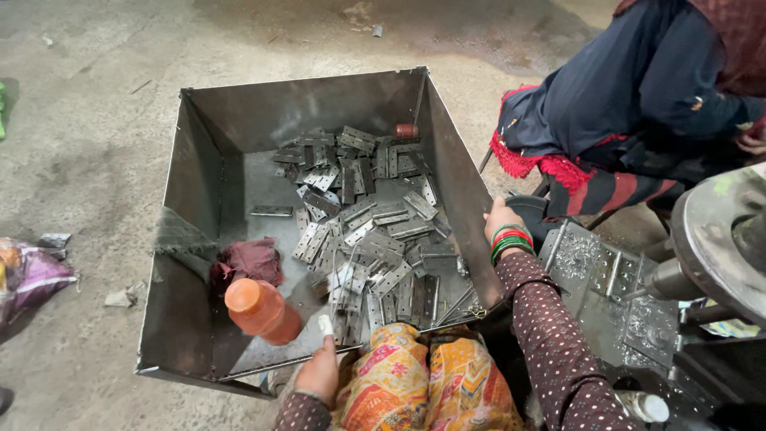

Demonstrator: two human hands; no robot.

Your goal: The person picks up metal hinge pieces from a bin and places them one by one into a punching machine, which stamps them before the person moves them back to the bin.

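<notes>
A large grey metal bin (199, 144) stands on the floor, holding a heap of flat metal hinges (367, 231). My left hand (319, 369) rests on the bin's near rim, thumb up, beside an orange plastic bottle (262, 310) lying inside. My right hand (501, 219), with red and green bangles at the wrist, grips the bin's right rim. A dark red rag (251, 262) lies by the bottle.
A person in dark clothes with red trim (630, 104) sits at the upper right. A metal machine table with shavings (614, 295) and a round machine part (722, 239) are at right. A small brown cylinder (406, 130) lies in the bin's far corner. A plastic bag (28, 275) lies left.
</notes>
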